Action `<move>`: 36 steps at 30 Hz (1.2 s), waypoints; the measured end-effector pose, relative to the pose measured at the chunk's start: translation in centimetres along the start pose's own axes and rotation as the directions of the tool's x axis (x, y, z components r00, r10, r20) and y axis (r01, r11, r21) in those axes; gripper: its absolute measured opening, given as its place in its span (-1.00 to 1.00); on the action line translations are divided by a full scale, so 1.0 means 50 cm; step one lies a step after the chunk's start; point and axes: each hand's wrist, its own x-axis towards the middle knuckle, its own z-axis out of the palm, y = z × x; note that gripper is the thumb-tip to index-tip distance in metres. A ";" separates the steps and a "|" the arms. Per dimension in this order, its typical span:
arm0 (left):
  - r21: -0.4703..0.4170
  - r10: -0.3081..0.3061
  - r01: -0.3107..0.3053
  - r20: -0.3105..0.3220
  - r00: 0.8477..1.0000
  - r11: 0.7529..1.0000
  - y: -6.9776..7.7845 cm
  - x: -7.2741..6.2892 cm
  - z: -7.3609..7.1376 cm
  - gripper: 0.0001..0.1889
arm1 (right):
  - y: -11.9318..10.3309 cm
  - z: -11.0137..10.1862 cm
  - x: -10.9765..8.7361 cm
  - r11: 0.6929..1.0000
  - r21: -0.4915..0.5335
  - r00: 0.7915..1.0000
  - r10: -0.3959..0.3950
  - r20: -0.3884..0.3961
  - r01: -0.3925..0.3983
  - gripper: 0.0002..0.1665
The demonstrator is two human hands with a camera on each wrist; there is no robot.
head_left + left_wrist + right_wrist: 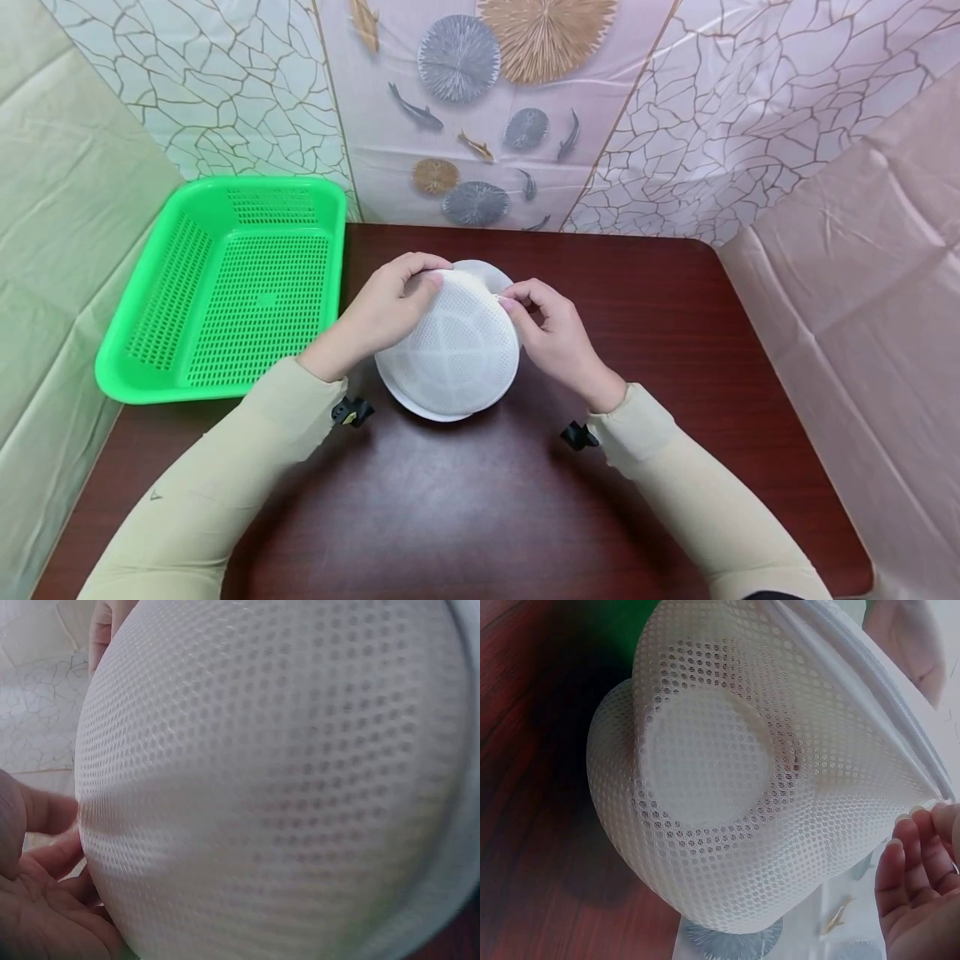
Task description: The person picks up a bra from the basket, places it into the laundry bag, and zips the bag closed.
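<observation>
A white mesh laundry bag [450, 358], round and puffed out, is held over the table; a paler ring and cross show through its face. At its upper left edge, my left hand [382, 304] grips the rim between thumb and fingers. My right hand [558, 337] pinches a small spot on the upper right edge. In the right wrist view a zipper band [870, 690] runs along the rim towards the pinching fingertips [904, 817], and a round disc shape shows through the mesh. Mesh [262, 750] fills most of the left wrist view.
A green plastic basket [333, 250] with slotted walls stands on the left of the dark red-brown table [637, 300]. A patterned cloth [262, 100] hangs behind the table, with beige cloth [862, 250] on both sides.
</observation>
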 end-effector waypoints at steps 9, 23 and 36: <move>0.081 0.091 -0.092 0.010 0.996 0.992 -0.001 0.002 0.010 -0.83 | -0.005 0.007 -0.003 0.999 -0.017 0.999 -0.046 0.020 0.047 -0.92; 0.079 0.094 -0.088 -0.080 0.992 0.993 -0.025 0.003 0.006 -0.87 | -0.004 0.001 -0.004 0.991 -0.068 0.993 -0.111 0.045 0.114 -0.92; 0.082 0.047 -0.039 -0.102 0.994 0.996 -0.026 0.004 -0.001 -0.81 | 0.002 -0.001 -0.008 0.995 -0.068 0.997 -0.075 0.017 0.076 -0.92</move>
